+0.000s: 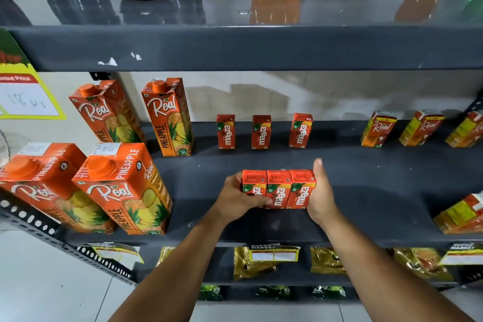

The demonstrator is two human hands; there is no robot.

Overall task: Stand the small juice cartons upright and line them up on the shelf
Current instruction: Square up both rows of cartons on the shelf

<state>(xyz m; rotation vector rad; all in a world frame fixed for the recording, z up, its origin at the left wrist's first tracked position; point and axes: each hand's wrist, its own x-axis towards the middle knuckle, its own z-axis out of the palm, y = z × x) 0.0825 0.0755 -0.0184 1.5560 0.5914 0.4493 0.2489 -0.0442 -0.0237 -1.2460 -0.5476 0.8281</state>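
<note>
Just below the centre of the frame, three small Maaza juice cartons (278,189) stand upright, pressed side by side on the dark grey shelf (366,191). The left hand (236,198) curls around the left carton, fingers across its front, while the right hand (322,192) lies flat against the right carton, thumb raised behind it. Three more Maaza cartons (261,132) stand spaced apart toward the shelf's back, above the hands.

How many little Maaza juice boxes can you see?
6. Three stand apart at the back of the shelf. Three are pressed together in front between the left hand and right hand.
</note>
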